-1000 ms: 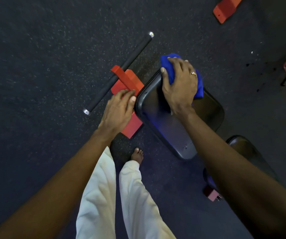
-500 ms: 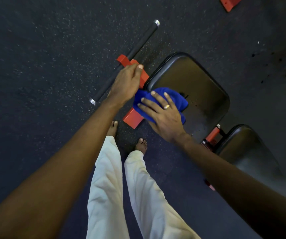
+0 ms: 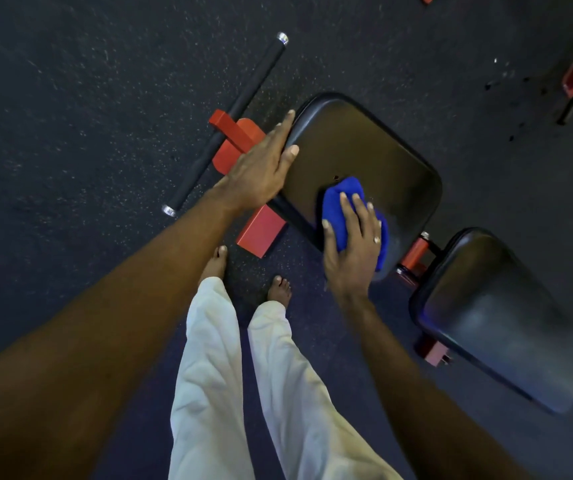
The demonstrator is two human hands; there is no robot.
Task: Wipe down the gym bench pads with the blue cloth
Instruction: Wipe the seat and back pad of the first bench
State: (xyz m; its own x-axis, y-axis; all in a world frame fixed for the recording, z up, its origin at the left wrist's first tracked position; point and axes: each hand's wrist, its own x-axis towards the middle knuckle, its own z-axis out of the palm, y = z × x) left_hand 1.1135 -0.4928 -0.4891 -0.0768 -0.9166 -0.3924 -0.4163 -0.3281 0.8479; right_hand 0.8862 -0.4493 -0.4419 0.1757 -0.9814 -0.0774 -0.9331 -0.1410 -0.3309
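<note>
Head view, looking down. Right hand [image 3: 354,247] presses the bunched blue cloth [image 3: 344,195] flat onto the near edge of the black seat pad [image 3: 364,143], fingers spread and straight, ring [image 3: 377,240] on one finger. Left hand [image 3: 261,168] braces against the pad's left edge, fingers straight along the side, thumb resting on top. Second black pad [image 3: 506,323] sits to the right, apart from the first, joined by the red bench frame [image 3: 415,252]. Red base piece [image 3: 261,232] and a black bar with chrome ends [image 3: 235,112] lie on the dark speckled floor [image 3: 70,98] left of the pad. White trousers [image 3: 216,375] and bare feet [image 3: 214,263] below.
</note>
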